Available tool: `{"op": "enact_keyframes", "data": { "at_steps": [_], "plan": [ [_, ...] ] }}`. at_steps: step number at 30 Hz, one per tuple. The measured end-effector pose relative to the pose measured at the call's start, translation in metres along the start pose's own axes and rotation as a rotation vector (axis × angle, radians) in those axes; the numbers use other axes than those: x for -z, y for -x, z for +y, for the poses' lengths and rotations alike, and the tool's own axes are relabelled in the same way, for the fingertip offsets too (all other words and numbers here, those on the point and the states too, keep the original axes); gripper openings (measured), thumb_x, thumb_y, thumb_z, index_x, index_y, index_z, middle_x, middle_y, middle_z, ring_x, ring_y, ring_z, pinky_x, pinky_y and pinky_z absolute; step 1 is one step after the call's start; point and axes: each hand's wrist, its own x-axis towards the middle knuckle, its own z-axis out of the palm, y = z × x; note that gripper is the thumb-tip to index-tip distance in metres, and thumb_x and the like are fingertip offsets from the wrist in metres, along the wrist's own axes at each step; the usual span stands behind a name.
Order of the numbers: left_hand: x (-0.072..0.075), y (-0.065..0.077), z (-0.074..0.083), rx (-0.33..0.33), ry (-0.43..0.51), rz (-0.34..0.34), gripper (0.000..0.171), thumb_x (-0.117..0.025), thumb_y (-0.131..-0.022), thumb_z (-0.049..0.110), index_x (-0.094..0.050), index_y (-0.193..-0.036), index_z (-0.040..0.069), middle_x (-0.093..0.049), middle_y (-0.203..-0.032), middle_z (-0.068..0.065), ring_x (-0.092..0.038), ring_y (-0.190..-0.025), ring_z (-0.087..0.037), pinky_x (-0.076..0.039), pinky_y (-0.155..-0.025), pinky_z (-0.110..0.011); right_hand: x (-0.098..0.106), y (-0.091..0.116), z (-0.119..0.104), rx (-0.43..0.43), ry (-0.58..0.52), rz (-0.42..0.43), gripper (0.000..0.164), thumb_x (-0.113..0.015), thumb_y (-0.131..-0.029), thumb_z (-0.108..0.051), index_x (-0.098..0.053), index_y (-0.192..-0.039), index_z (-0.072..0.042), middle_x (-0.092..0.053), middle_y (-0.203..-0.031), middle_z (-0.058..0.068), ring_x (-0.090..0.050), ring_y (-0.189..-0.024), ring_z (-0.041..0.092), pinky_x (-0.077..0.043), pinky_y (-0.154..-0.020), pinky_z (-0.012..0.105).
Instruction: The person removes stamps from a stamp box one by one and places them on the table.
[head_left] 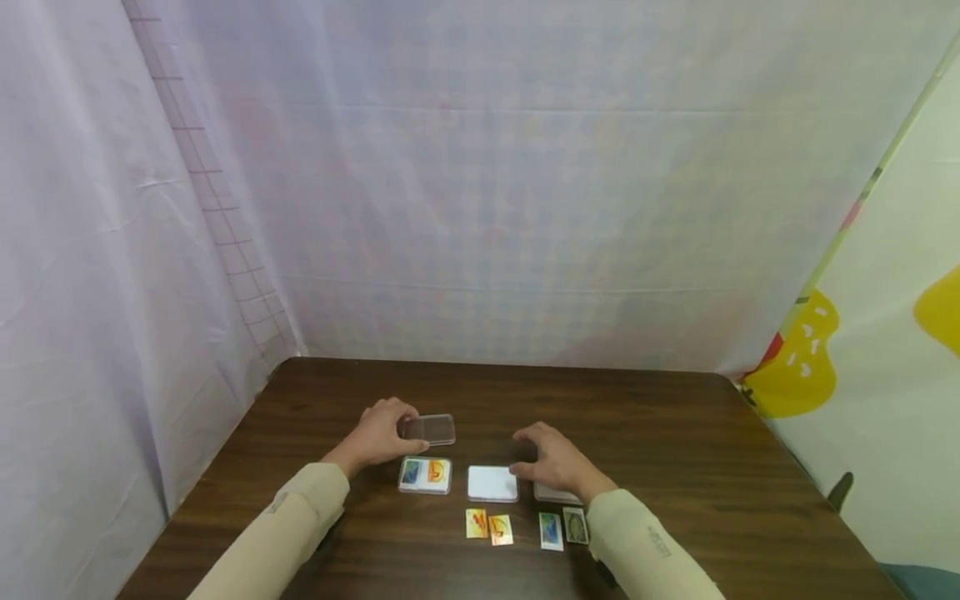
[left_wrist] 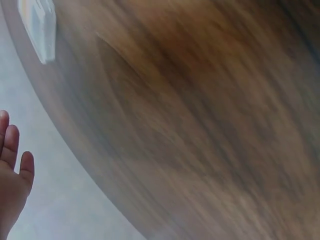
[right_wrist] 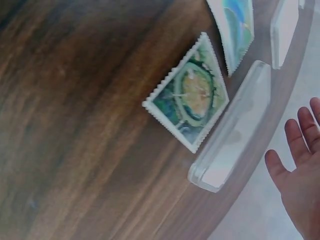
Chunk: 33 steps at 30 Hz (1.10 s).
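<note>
My left hand (head_left: 378,433) holds a clear plastic lid (head_left: 437,430) by its left end, thumb along the near edge and fingers at the far one. Just nearer lies a clear case (head_left: 419,487) with a blue stamp and an orange stamp on its white insert. Relaxed and spread, my right hand (head_left: 553,460) hovers between the middle case (head_left: 491,483) and the right case (head_left: 555,494), which it partly covers. Its thumb tip comes right at the middle case's corner. Both these cases show white inserts.
In front of the cases lie two orange-yellow stamps (head_left: 476,523), a blue stamp (head_left: 551,532) and a green-framed stamp (right_wrist: 192,95), the last beside my right sleeve. All rest on a dark wooden table (head_left: 360,550). White curtains (head_left: 487,208) hang behind it.
</note>
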Motion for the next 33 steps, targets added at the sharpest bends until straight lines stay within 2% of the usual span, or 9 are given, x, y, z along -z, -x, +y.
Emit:
{"op": "enact_keyframes", "data": {
  "at_steps": [3, 8, 16, 20, 33],
  "plan": [
    [-0.004, -0.003, 0.008, -0.023, 0.001, -0.01, 0.05, -0.083, -0.075, 0.041, -0.068, -0.112, 0.01, -0.059, -0.099, 0.003, -0.05, -0.095, -0.019, -0.037, -0.088, -0.045, 0.004, -0.001, -0.001, -0.02, -0.023, 0.014, 0.053, -0.081, -0.081, -0.027, -0.062, -0.125, -0.002, -0.059, -0.122, 0.011, -0.056, -0.116, 0.034, -0.043, -0.099, 0.052],
    [-0.01, -0.006, 0.022, -0.073, -0.004, -0.034, 0.052, -0.083, -0.076, 0.043, -0.068, -0.113, 0.01, -0.059, -0.1, 0.003, -0.05, -0.095, -0.02, -0.037, -0.09, -0.047, 0.007, -0.005, -0.003, -0.005, -0.023, 0.03, 0.055, -0.081, -0.081, -0.028, -0.062, -0.126, -0.003, -0.059, -0.123, 0.012, -0.055, -0.117, 0.034, -0.042, -0.1, 0.052],
    [-0.022, -0.01, 0.039, -0.125, -0.023, -0.052, 0.055, -0.082, -0.075, 0.048, -0.067, -0.112, 0.01, -0.059, -0.101, 0.003, -0.05, -0.095, -0.019, -0.037, -0.09, -0.045, 0.006, -0.009, -0.011, -0.002, -0.025, 0.018, 0.058, -0.082, -0.08, -0.031, -0.061, -0.127, -0.005, -0.059, -0.125, 0.011, -0.055, -0.118, 0.032, -0.043, -0.1, 0.05],
    [-0.026, -0.012, 0.045, -0.134, -0.022, -0.06, 0.055, -0.082, -0.075, 0.049, -0.068, -0.112, 0.011, -0.059, -0.101, 0.003, -0.05, -0.095, -0.018, -0.037, -0.089, -0.043, 0.005, -0.011, -0.015, -0.01, -0.035, 0.009, 0.06, -0.082, -0.08, -0.033, -0.061, -0.129, -0.005, -0.058, -0.127, 0.011, -0.055, -0.119, 0.031, -0.043, -0.101, 0.05],
    [-0.035, -0.01, 0.06, -0.16, -0.022, -0.095, 0.052, -0.079, -0.077, 0.052, -0.068, -0.112, 0.014, -0.059, -0.102, 0.005, -0.049, -0.094, -0.015, -0.037, -0.086, -0.039, 0.003, -0.014, -0.017, 0.048, -0.02, -0.012, 0.067, -0.087, -0.074, -0.033, -0.061, -0.128, -0.002, -0.059, -0.122, 0.01, -0.056, -0.111, 0.028, -0.046, -0.095, 0.048]
  ]
}}
